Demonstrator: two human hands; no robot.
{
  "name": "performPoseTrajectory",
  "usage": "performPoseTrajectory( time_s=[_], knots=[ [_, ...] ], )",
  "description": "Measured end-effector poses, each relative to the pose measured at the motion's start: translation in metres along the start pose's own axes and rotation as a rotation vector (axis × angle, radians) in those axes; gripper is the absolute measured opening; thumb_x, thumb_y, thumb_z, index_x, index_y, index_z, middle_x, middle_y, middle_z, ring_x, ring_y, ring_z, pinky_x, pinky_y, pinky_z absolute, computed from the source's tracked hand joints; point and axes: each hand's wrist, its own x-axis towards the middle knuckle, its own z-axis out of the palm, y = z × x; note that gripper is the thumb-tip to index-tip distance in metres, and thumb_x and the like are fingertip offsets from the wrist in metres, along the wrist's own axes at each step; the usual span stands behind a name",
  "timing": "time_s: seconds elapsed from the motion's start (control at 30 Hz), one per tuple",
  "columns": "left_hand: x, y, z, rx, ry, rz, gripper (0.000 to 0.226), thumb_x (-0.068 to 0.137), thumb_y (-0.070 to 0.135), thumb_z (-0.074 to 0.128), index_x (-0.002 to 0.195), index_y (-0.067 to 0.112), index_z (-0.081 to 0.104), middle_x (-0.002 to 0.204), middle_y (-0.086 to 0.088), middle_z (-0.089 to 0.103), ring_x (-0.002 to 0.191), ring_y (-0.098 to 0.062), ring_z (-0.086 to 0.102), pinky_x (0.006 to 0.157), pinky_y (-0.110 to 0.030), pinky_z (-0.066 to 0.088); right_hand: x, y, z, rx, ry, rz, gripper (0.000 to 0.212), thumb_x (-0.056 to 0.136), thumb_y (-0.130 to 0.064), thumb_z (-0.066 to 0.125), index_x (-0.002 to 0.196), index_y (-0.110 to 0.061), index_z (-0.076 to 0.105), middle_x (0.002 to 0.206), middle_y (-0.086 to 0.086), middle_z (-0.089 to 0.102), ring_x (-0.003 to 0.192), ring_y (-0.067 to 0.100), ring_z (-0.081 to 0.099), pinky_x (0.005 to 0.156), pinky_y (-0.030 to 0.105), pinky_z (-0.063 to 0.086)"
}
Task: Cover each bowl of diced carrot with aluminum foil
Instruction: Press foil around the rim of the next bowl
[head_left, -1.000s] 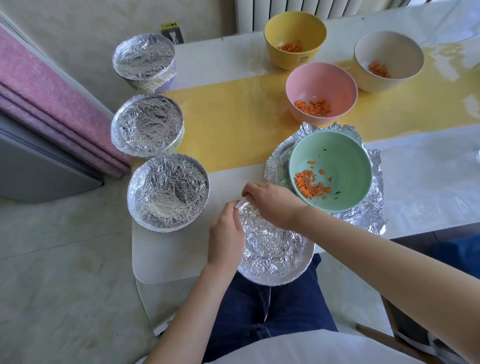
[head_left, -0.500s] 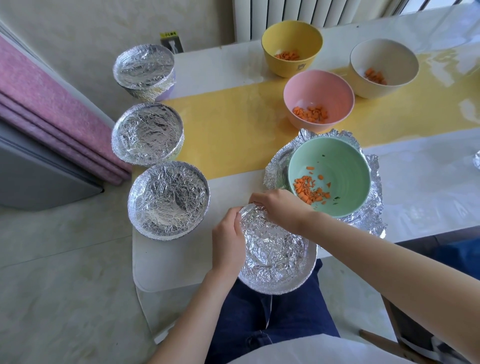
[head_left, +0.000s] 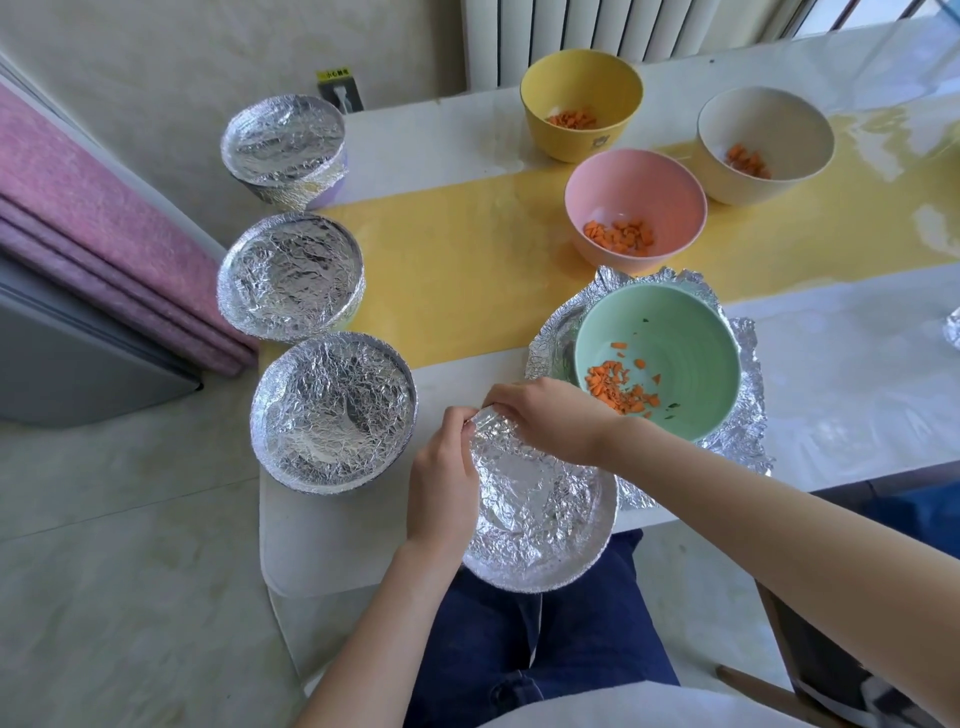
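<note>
A foil-covered bowl (head_left: 540, 509) sits at the table's near edge. My left hand (head_left: 441, 473) grips its left rim, and my right hand (head_left: 550, 415) pinches the foil at its far rim. Just behind stands a green bowl (head_left: 675, 338) of diced carrot on a loose foil sheet (head_left: 748, 410), uncovered. Pink (head_left: 634, 202), yellow (head_left: 582, 93) and cream (head_left: 763, 135) bowls of carrot stand open further back. Three foil-covered bowls (head_left: 332, 410), (head_left: 291, 275), (head_left: 283, 140) line the left side.
The white table (head_left: 857, 374) carries a yellow runner (head_left: 457, 270). A pink cushion (head_left: 93, 223) and a grey panel lie left of the table. A radiator stands behind. Another bit of foil (head_left: 953, 332) shows at the right edge.
Both hands have shifted along the near bowl's far rim, working the foil edge there. The view has tilted slightly downward.
</note>
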Motion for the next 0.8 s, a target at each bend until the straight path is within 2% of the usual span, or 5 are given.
performPoseTrajectory(
  time_s=[0.1,0.23,0.53,0.67,0.8],
  knots=[
    [0.004,0.003,-0.008,-0.011,0.062,0.093,0.023,0.090,-0.005,0.053,0.109,0.007,0.058,0.092,-0.007,0.068,0.079,-0.025,0.064,0.062,-0.029,0.046,-0.001,-0.006,-0.010,0.171,0.081,-0.018,0.027,0.100,-0.019,0.038,0.120,-0.009,0.054,0.109,0.008,0.065,0.095,0.025,0.061,0.082,0.037,0.046],
    [0.005,0.003,-0.010,-0.095,0.156,0.235,0.027,0.095,0.008,0.039,0.119,0.015,0.049,0.118,-0.007,0.060,0.108,-0.023,0.059,0.088,-0.037,0.051,-0.008,-0.010,-0.012,0.281,0.206,0.050,0.036,0.098,-0.030,0.043,0.123,-0.006,0.052,0.119,0.009,0.060,0.108,0.020,0.056,0.088,0.021,0.039],
    [0.001,0.005,-0.008,-0.061,0.254,0.322,0.020,0.097,0.015,0.040,0.113,0.017,0.052,0.101,0.004,0.045,0.092,-0.017,0.050,0.079,-0.039,0.048,-0.024,-0.013,-0.012,0.322,0.171,0.070,0.044,0.096,-0.034,0.047,0.133,-0.011,0.048,0.129,0.004,0.055,0.117,0.015,0.050,0.093,0.014,0.031],
    [0.002,0.006,-0.008,-0.059,0.241,0.346,0.022,0.099,0.017,0.039,0.112,0.013,0.056,0.099,0.003,0.046,0.091,-0.017,0.049,0.078,-0.038,0.048,-0.023,-0.013,-0.013,0.285,0.235,0.022,0.037,0.094,-0.027,0.054,0.126,-0.009,0.057,0.130,0.004,0.054,0.121,0.017,0.048,0.101,0.019,0.031],
    [0.004,0.006,-0.007,-0.059,0.233,0.348,0.023,0.097,0.014,0.043,0.110,0.010,0.061,0.097,0.002,0.048,0.089,-0.018,0.050,0.077,-0.038,0.048,-0.023,-0.017,-0.013,0.267,0.254,-0.024,0.031,0.094,-0.013,0.054,0.124,-0.006,0.059,0.122,0.007,0.062,0.112,0.021,0.057,0.095,0.021,0.037]
  ],
)
